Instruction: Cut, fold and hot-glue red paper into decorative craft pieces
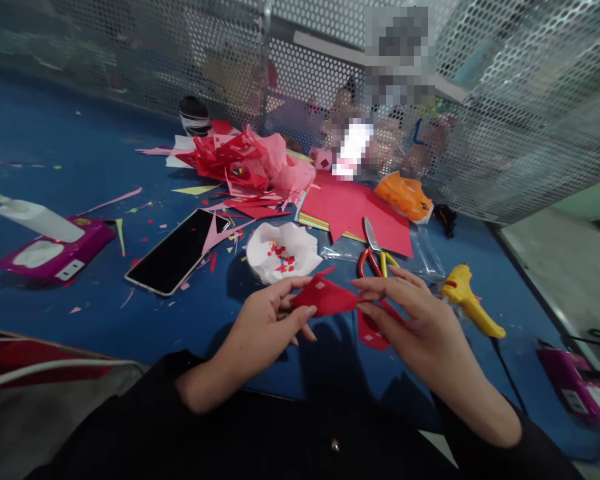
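Between my hands is a folded piece of red paper (327, 298) with a small pale square hole or mark on it. My left hand (270, 323) pinches its left end between thumb and fingers. At the right tip, my right hand (413, 313) closes thumb and fingertips on the same paper. Beneath my right hand lies another red paper piece (373, 333), partly covered by the fingers. Scissors with red and yellow handles (373, 243) rest just beyond my right hand. A white paper-lined bowl (260, 250) holding small red scraps stands beyond my left hand.
A black-screened phone (177, 250) lies left of the bowl. Behind are crumpled red and pink paper (250, 160) and a stack of coloured sheets (363, 200). A yellow glue gun (473, 300) with its cord lies right. Purple packs (60, 250) sit at both sides; perforated metal panels close the back.
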`<state>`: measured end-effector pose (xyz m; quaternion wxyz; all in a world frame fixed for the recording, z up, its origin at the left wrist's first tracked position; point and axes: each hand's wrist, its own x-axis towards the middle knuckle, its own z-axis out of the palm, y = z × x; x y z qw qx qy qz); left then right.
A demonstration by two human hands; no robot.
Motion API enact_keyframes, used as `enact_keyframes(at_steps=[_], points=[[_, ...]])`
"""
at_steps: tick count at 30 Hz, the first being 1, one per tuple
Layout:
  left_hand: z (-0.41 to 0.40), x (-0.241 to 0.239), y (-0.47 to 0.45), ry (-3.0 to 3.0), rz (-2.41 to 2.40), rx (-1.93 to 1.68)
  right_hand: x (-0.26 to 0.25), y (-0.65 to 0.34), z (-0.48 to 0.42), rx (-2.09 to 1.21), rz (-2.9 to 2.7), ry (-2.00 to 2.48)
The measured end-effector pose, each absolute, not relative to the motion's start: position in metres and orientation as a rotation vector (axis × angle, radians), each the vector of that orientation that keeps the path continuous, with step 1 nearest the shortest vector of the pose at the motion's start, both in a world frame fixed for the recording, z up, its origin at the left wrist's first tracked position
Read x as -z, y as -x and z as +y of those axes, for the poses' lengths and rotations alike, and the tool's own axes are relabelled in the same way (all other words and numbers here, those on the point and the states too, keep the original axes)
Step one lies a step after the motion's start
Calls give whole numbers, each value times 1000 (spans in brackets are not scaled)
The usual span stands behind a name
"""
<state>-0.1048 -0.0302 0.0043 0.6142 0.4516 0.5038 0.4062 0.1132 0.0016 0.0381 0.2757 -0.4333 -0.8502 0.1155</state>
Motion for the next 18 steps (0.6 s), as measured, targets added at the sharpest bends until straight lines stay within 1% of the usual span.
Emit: enact_keyframes(at_steps=[5, 10, 13, 18], points=[[-35, -7, 116, -1103, 1204, -870, -56, -110, 6, -396, -2378, 1153], [-35, -5, 125, -1116, 1228, -835, -77, -90, 48, -188, -2393, 1106], [-35, 2, 127, -1103, 1198, -820, -72, -60, 81, -147, -2574, 965], [-37, 13, 126, -1079, 1177, -790, -48, -16, 114, 4, -2897, 754]])
